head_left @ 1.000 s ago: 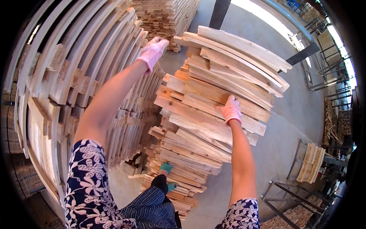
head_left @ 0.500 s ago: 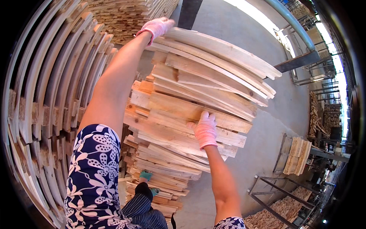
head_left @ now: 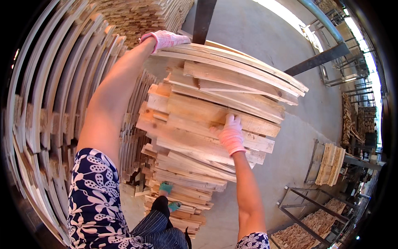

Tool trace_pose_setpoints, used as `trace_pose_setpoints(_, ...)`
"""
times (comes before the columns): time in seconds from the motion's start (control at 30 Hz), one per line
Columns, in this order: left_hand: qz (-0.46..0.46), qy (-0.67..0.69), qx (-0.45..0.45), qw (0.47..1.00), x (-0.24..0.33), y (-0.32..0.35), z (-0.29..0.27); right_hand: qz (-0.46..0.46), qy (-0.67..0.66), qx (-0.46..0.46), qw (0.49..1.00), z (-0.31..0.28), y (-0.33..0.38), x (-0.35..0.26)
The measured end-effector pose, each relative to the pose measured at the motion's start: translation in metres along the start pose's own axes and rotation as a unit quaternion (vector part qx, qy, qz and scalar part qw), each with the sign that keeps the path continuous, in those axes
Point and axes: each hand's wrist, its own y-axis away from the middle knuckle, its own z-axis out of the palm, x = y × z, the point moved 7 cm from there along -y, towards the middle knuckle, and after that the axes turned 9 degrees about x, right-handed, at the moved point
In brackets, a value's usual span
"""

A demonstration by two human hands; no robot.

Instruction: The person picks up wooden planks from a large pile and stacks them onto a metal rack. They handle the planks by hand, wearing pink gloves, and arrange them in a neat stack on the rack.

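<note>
My left hand (head_left: 171,39), in a pink glove, is closed over the left end of the long pale boards (head_left: 248,65) at the far side of a wood pile. Its fingers lie along their upper edge, and the fingertips are partly hidden. My right hand (head_left: 231,135), also gloved in pink, rests on a flat board (head_left: 199,109) in the middle of the pile. Its thumb is spread to the left and the fingers reach forward over the wood. Between the hands lie several overlapping boards (head_left: 232,79), some slanted, with uneven ends.
Tall stacks of boards (head_left: 54,91) rise on the left, with another stack (head_left: 137,18) behind. A dark metal post (head_left: 203,20) and a bar (head_left: 317,60) stand beyond the pile. My green-shod feet (head_left: 166,187) are on lower boards. Metal racks (head_left: 315,203) stand at right.
My left hand has come slightly nearer and to the left. The far board it holds has turned and now sits closer against its neighbours. My right hand stays on the middle board; the view has shifted slightly.
</note>
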Motion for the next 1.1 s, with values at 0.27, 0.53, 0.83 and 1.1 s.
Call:
trace_pose_setpoints(0.27, -0.035, -0.081, -0.066, 0.994, 0.031, 0.105, 0.034, 0.215, -0.361, -0.01, 0.907, -0.028, 0.019, 0.01)
trace_pose_setpoints(0.53, 0.126, 0.0, 0.208, 0.97, 0.157, 0.004, 0.025, 0.464, -0.565, 0.173, 0.66, 0.013, -0.01, -0.009)
trace_pose_setpoints(0.83, 0.089, -0.118, 0.193, 0.97, 0.147, -0.059, 0.071, 0.542, -0.488, 0.115, 0.674, -0.004, -0.006, -0.025)
trace_pose_setpoints(1.1, 0.082, 0.009, 0.081, 0.993, 0.145, -0.023, 0.091, 0.546, -0.551, 0.136, 0.617, 0.0, -0.006, -0.017)
